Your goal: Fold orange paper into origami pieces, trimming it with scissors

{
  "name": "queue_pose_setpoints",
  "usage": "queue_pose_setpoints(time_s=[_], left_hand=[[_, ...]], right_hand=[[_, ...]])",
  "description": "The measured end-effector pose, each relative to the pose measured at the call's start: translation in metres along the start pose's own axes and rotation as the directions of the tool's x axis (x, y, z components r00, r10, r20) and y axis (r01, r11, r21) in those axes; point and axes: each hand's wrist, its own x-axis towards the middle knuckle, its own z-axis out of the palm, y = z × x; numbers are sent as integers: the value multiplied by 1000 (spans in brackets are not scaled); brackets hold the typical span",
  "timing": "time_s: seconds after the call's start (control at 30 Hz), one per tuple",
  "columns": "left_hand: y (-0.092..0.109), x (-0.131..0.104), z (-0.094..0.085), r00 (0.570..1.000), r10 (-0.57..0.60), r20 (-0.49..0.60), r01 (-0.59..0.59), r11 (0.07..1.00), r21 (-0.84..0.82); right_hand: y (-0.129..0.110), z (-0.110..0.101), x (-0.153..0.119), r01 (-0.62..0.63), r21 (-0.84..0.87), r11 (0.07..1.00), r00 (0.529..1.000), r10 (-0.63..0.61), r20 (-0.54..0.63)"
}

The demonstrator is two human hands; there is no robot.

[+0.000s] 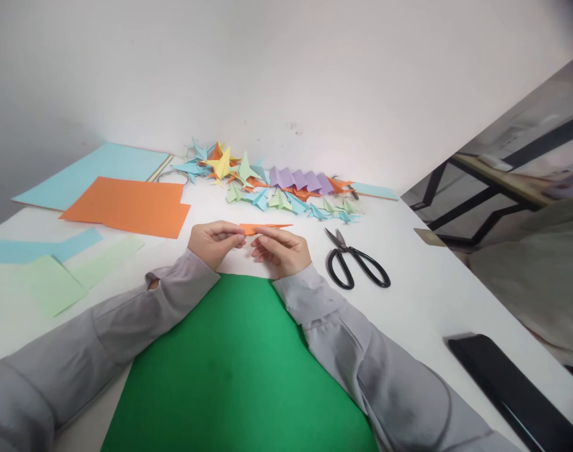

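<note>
Between my two hands is a small folded piece of orange paper [253, 228], narrow, with a thin point reaching to the right. My left hand [215, 243] pinches its left end between thumb and fingers. Along its lower edge my right hand [283, 249] grips it, index finger stretched over the paper and thumb below. The fingers hide part of the folds. Both hands are just above the far edge of a green sheet [239, 364]. Behind them lies a row of folded paper shapes, with a yellow one [222, 164] and a purple pleated one [300, 180].
Black-handled scissors [355, 257] lie partly spread to the right. A black flat object [512, 389] is at the near right. On the left are an orange sheet [130, 206], a large blue sheet [98, 169], a blue strip [46, 247] and green paper pieces [55, 284]. A wall [267, 75] stands behind.
</note>
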Motion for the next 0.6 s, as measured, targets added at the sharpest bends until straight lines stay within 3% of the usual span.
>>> queue_pose_setpoints(time_s=[0.33, 0.6], left_hand=[[0, -2, 2, 986, 134, 97, -135, 991, 1], [3, -3, 2, 993, 32, 111, -31, 999, -5]], right_hand=[[9, -3, 7, 51, -34, 998, 998, -52, -29], [6, -2, 4, 42, -88, 995, 992, -52, -113]])
